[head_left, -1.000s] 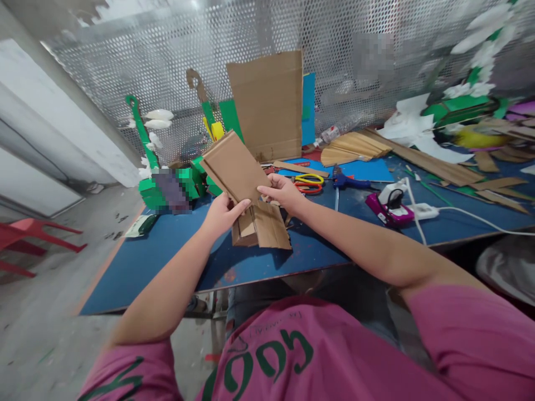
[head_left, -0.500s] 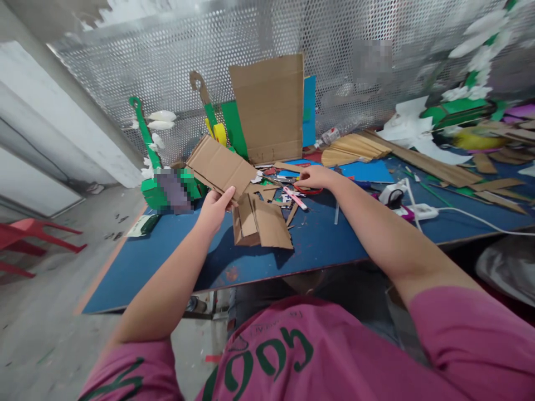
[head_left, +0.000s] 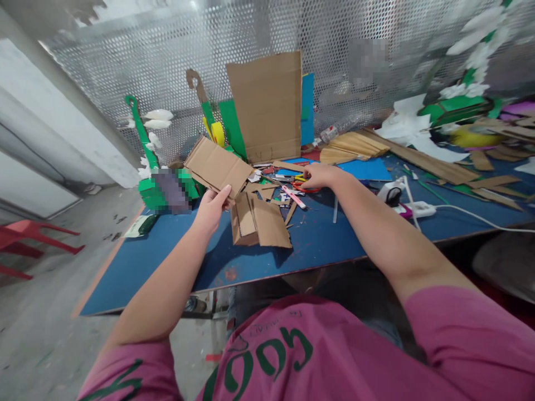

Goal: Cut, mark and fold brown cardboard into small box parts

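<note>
My left hand (head_left: 214,209) pinches a folded, creased piece of brown cardboard (head_left: 218,167) at its lower edge, thumb on top, and holds it tilted above the table. Just right of that hand, a small open cardboard box (head_left: 271,223) sits on the blue tabletop with its flap spread. My right hand (head_left: 320,176) reaches into the tool clutter, its fingers curled at the red handles of scissors (head_left: 308,190); the fingertips are partly hidden. A pink utility knife (head_left: 293,197) lies left of it, among cardboard scraps (head_left: 266,192).
A large cardboard sheet (head_left: 265,106) stands against the perforated metal panel. Green stands with white flowers (head_left: 144,131) are at left. To the right lie cardboard strips (head_left: 422,156) and a white power strip (head_left: 421,209) with its cable. A red stool (head_left: 35,234) is on the floor.
My right hand has shifted slightly at the red handles, with more yellow showing beside its fingertips. My left hand keeps the cardboard in nearly the same pose. The view has moved a little.
</note>
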Available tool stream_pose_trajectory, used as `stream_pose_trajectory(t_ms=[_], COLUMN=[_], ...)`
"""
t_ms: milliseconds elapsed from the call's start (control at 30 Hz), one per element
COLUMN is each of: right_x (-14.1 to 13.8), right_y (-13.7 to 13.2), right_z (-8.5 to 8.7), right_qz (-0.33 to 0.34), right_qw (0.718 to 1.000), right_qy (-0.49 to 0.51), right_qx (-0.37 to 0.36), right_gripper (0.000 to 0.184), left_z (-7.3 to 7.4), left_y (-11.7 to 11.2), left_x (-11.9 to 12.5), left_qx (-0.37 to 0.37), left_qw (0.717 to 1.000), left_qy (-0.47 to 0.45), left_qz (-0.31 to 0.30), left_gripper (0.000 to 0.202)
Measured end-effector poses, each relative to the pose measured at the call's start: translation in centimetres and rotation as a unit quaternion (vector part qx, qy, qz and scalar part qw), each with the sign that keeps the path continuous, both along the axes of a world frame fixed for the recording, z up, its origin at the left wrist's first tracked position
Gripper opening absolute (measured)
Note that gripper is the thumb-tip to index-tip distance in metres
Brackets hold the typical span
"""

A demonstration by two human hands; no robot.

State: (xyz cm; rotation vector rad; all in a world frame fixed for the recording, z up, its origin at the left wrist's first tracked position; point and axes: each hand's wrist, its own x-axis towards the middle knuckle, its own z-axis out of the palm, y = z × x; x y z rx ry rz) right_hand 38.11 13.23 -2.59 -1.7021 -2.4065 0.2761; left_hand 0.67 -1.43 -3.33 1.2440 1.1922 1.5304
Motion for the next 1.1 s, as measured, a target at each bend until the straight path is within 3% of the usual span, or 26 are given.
stream_pose_trajectory(t_ms=[133, 367, 500, 600, 700, 800, 867, 967, 1033, 1100], right_x=[0.1, -0.1, 0.3, 0.5, 0.1, -1.4, -3.0, -6.0, -7.9, -9.4], right_y=[0.4, 0.2, 0.0, -0.1, -0.1, -0.5, -1.2, -2.8, -4.0, -5.1], right_z=[-0.2, -0.3, 0.5, 0.7, 0.1, -0.5, -0.9, -1.6, -2.1, -2.7], right_qz=[-0.016, -0.015, -0.017, -0.008, 0.025, 0.093, 0.117, 0.118, 0.129, 0.125], right_qw=[0.996, 0.997, 0.998, 0.983, 0.916, 0.811, 0.746, 0.679, 0.659, 0.674], right_qy=[-0.075, -0.047, 0.017, 0.155, 0.364, 0.543, 0.619, 0.677, 0.687, 0.668], right_qx=[-0.055, -0.066, -0.056, -0.099, -0.164, -0.197, -0.218, -0.259, -0.279, -0.288], right_gripper=[0.051, 0.037, 0.029, 0.025, 0.028, 0.041, 0.048, 0.049, 0.047, 0.044], left_z=[0.0, -0.1, 0.1, 0.1, -0.1, -0.2, -0.2, -0.2, -0.1, -0.1], left_y=[0.0, 0.0, 0.0, 0.0, 0.1, 0.1, 0.1, 0.1, 0.1, 0.1], left_x=[0.0, 0.1, 0.1, 0.0, -0.1, -0.1, -0.2, -0.2, -0.2, -0.2], left_qx=[-0.003, -0.011, -0.019, -0.017, -0.016, -0.015, -0.015, -0.009, -0.005, -0.010], left_qw=[1.000, 1.000, 1.000, 1.000, 1.000, 1.000, 1.000, 1.000, 1.000, 0.999], left_qy=[-0.005, -0.003, -0.009, -0.020, -0.023, -0.022, -0.020, -0.019, -0.025, -0.031], left_qz=[-0.002, -0.005, -0.002, -0.004, -0.003, -0.003, 0.000, 0.004, 0.004, 0.008], left_gripper=[0.048, 0.046, 0.049, 0.048, 0.047, 0.046, 0.046, 0.047, 0.047, 0.049])
